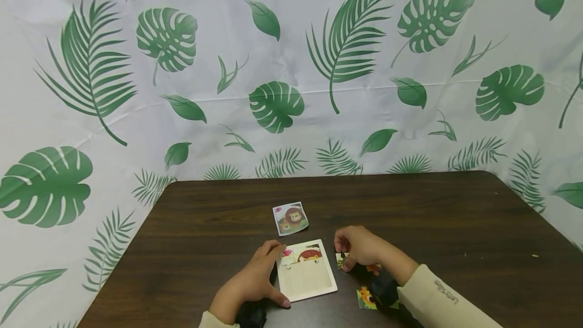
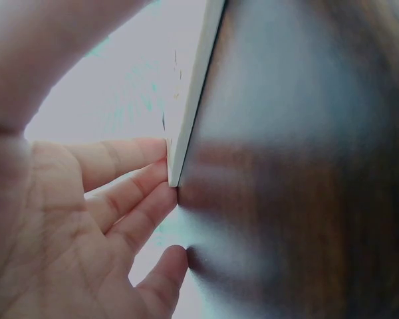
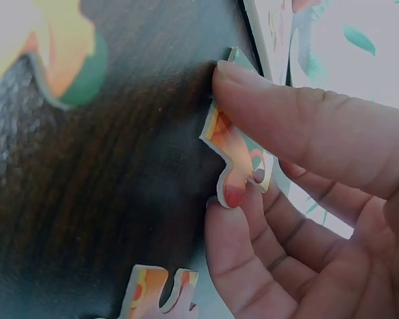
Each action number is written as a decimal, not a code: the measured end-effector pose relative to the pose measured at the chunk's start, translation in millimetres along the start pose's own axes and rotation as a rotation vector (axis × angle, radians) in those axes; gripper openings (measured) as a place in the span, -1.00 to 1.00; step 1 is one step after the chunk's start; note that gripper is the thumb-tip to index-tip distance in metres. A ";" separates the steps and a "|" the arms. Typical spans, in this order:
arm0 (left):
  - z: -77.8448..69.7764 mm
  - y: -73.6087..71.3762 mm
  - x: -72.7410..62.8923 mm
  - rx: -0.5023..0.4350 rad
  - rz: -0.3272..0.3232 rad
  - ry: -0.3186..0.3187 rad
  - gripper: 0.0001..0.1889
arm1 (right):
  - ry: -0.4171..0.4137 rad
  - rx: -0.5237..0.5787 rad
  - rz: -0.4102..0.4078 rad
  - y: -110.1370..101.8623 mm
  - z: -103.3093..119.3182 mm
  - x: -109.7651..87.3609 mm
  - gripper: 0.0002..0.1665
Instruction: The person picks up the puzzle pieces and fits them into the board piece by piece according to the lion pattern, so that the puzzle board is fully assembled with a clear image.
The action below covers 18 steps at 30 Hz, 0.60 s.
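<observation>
A light wooden puzzle tray (image 1: pixel 314 296) lies flat on the table, its far part filled with puzzle pieces (image 1: pixel 300 255) showing pink and reddish-brown; bare wood shows nearer. My left hand (image 1: pixel 255 277) spans the tray's left side, thumb by the near corner and fingers at the far one. In the left wrist view, fairly straight fingers (image 2: pixel 149 183) touch its edge. Right of the tray, my right hand (image 1: pixel 362 244) pinches a jigsaw piece (image 3: pixel 229 146) between thumb and fingers, tilted up on edge. The piece has orange, red and green print.
Loose puzzle pieces (image 1: pixel 366 297) lie near the right wrist, one partly hidden by the dark wrist camera (image 1: pixel 384 287). A small lion picture card (image 1: pixel 290 219) lies beyond the tray. The dark wooden table (image 1: pixel 218 216) meets a leaf-printed cloth (image 1: pixel 282 156) at the back.
</observation>
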<state>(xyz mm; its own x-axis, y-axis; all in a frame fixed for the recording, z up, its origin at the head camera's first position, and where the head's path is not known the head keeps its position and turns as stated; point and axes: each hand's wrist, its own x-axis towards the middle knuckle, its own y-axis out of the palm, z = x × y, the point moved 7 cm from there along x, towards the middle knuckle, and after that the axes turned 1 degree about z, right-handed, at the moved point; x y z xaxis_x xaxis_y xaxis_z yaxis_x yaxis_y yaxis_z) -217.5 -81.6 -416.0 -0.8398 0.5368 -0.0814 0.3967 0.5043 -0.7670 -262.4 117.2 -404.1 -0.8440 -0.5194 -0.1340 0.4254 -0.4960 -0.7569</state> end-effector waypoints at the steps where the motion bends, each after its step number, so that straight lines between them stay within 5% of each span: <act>1: 0.1 -0.1 0.1 0.002 0.000 0.001 0.12 | -0.006 0.000 -0.003 -0.3 0.1 0.2 -0.56; 18: 0.9 0.0 -0.7 0.000 -0.017 0.004 0.13 | -0.052 0.065 -0.036 -0.9 4.2 -1.4 -0.71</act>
<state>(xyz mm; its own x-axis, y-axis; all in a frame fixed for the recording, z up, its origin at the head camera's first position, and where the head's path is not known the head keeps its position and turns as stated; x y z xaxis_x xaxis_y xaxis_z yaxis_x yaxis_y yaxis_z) -217.2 -82.6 -416.5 -0.8447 0.5312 -0.0655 0.3824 0.5133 -0.7683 -260.2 115.5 -400.6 -0.8417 -0.5351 -0.0721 0.4165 -0.5584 -0.7174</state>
